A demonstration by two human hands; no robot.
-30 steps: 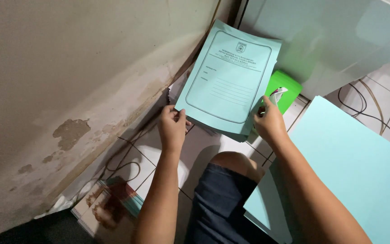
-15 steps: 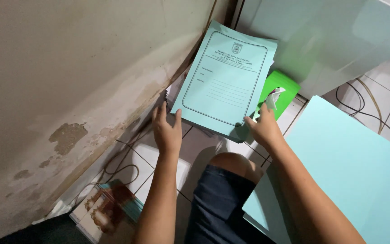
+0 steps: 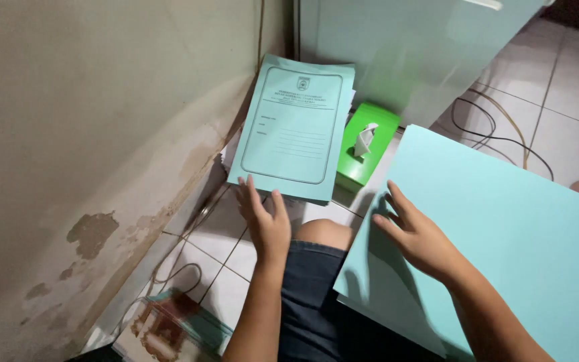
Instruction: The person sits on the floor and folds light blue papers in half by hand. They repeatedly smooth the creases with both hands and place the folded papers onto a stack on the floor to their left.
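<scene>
Squaring the pale teal folder stack (image 3: 294,127) against the stained wall (image 3: 88,134) is the work in hand, as I read it. It leans upright on the tiled floor (image 3: 226,231), its printed cover facing me, with a green tissue box (image 3: 363,144) just beside its right edge. My left hand (image 3: 266,224) sits at the stack's bottom edge with fingers spread and fairly flat, touching or nearly touching the cover — gripping nothing. My right hand (image 3: 418,238) rests open, palm down, on the large blue sheet (image 3: 504,234) lying across my lap, holding nothing either. To do this well, I judge I should press low and evenly so the stack does not slide out, keeping clear of the cables (image 3: 497,134) beyond.
</scene>
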